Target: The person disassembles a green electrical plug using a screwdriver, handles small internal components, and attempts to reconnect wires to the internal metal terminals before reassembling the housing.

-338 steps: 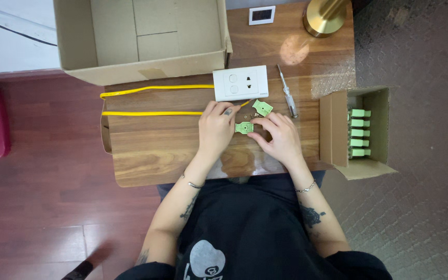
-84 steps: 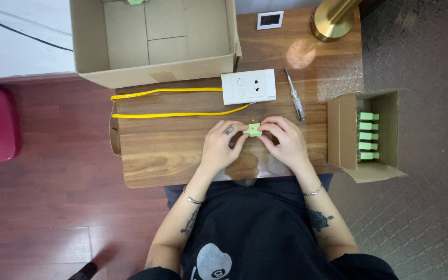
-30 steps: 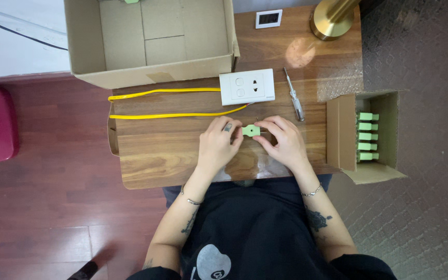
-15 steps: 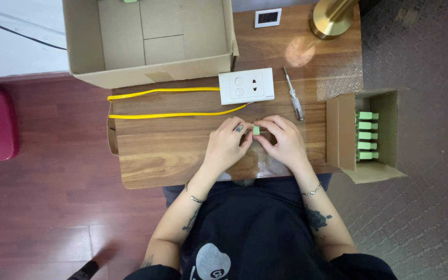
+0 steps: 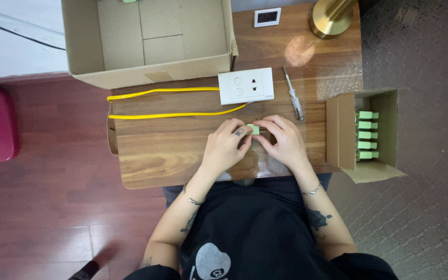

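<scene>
Since half a second ago, little has been shifted: the small pale-green plastic connector [image 5: 253, 129] is still pinched between the left hand [image 5: 226, 147] and right hand [image 5: 284, 140], just above the wooden surface [image 5: 167, 150]. It could be dropped if either fingertip grip were loosened, since so little of it is held.

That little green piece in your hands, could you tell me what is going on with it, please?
A person seated at a wooden table holds a small green plastic connector between the fingertips of the left hand and the right hand. Beyond it lie a white wall socket plate with yellow wires and a screwdriver. A small cardboard box at the right holds more green pieces.
</scene>
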